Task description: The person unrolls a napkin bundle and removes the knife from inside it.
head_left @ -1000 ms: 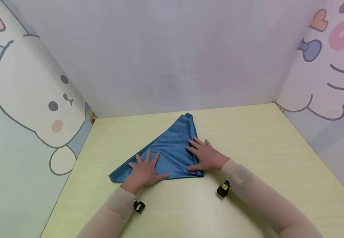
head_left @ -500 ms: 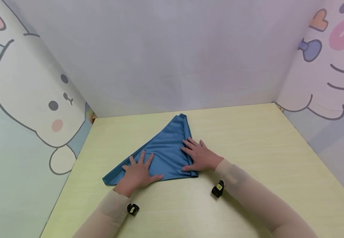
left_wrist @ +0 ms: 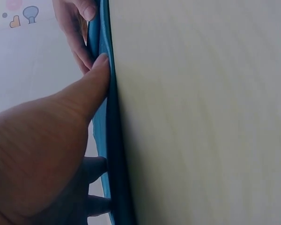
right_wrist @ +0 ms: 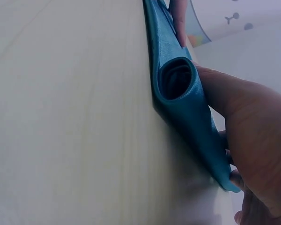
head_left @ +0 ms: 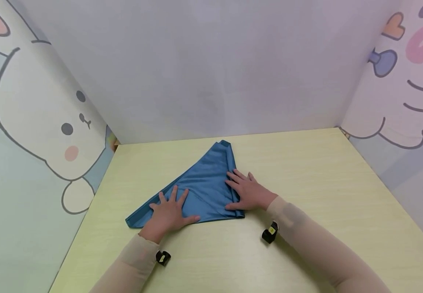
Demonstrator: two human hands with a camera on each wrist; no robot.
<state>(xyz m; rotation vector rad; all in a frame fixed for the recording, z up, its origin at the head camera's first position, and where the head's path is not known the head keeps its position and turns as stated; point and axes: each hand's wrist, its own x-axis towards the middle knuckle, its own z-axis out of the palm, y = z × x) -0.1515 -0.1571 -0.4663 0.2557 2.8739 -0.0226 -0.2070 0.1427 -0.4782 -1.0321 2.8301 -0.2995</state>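
Note:
A blue cloth, folded to a rough triangle, lies on the table with its peak at the far side. My left hand rests on its near left part, fingers spread and thumb along the near edge. On the cloth's right edge my right hand lies with its fingers apart. In the right wrist view that edge of the cloth is a rolled tube, its dark hollow end near my thumb. The left wrist view shows the left thumb on the cloth's edge.
The pale wood table extends around the cloth. A plain whitish wall rises behind it. Side panels with a cartoon rabbit and a cartoon pig flank the table. Small black devices are strapped at both wrists.
Both hands and the cloth under them have shifted slightly left since a second ago. Over the last half second there is hardly any movement.

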